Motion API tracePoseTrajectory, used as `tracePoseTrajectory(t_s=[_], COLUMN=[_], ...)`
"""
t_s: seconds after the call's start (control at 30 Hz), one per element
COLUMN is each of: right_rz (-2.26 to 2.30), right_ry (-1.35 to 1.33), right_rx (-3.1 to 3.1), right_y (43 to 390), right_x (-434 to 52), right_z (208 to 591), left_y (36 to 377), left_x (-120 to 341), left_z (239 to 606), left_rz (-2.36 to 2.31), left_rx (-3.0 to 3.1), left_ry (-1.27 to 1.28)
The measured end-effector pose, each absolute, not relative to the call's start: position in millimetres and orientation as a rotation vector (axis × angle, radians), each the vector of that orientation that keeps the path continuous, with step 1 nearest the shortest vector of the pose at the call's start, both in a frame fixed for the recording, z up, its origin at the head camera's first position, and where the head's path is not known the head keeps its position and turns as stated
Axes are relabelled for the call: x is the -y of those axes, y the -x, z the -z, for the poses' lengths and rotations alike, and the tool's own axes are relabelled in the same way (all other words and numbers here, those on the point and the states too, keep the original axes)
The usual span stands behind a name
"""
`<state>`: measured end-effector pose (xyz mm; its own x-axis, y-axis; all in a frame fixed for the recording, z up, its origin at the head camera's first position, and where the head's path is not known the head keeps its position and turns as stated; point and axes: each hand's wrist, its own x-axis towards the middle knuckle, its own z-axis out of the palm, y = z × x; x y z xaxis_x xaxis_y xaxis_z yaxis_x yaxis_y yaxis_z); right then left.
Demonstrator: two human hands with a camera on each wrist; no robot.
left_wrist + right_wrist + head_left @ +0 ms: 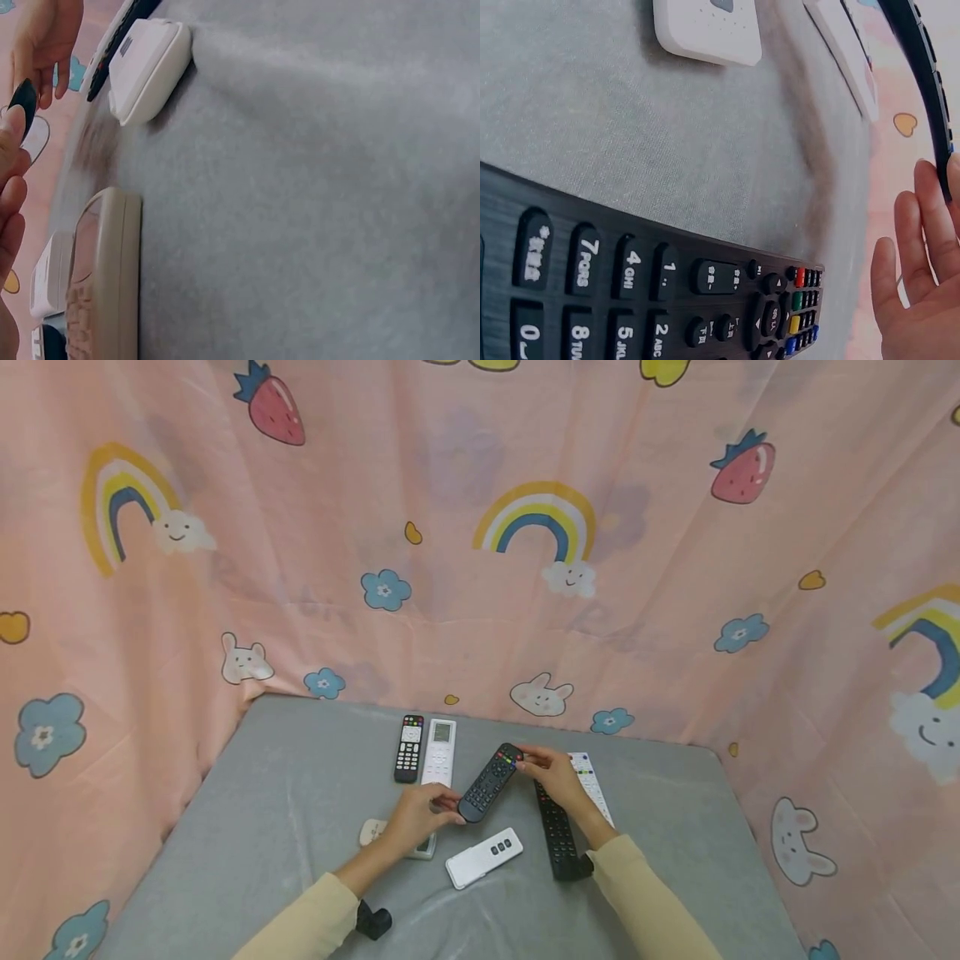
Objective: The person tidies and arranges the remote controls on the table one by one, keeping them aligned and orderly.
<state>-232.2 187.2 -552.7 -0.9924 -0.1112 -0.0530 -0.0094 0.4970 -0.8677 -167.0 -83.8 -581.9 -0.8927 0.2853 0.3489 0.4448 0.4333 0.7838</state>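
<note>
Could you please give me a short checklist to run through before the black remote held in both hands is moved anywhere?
1. Left hand holds the near end of the black remote: ok.
2. Right hand holds the far end, by the coloured buttons: ok.
3. Remote lifted off the grey table: cannot tell for certain; it seems raised.
4. Bare table for setting it down: ok, at the left side.
5. Neighbours to avoid: not ok; the white remote and the long black remote lie close beneath the hands.
6. Beige remote beside the left hand: not ok, close to the wrist.
</note>
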Motion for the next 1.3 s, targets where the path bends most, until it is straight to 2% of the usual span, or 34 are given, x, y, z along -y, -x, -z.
tracePoseTrajectory(t_s=[0.57, 1.3], right_rz=[1.337, 1.34], right_ry=[0.189, 0.268], right_rx=[-2.732, -2.699], right_y=[254, 290], right_x=[-166, -141], right_z=[560, 560], left_y=[178, 191], left_x=[78, 67], left_z=[591, 581], left_rz=[1.195, 0.985], left_rx=[2.625, 2.735], left_ry=[0.543, 0.386])
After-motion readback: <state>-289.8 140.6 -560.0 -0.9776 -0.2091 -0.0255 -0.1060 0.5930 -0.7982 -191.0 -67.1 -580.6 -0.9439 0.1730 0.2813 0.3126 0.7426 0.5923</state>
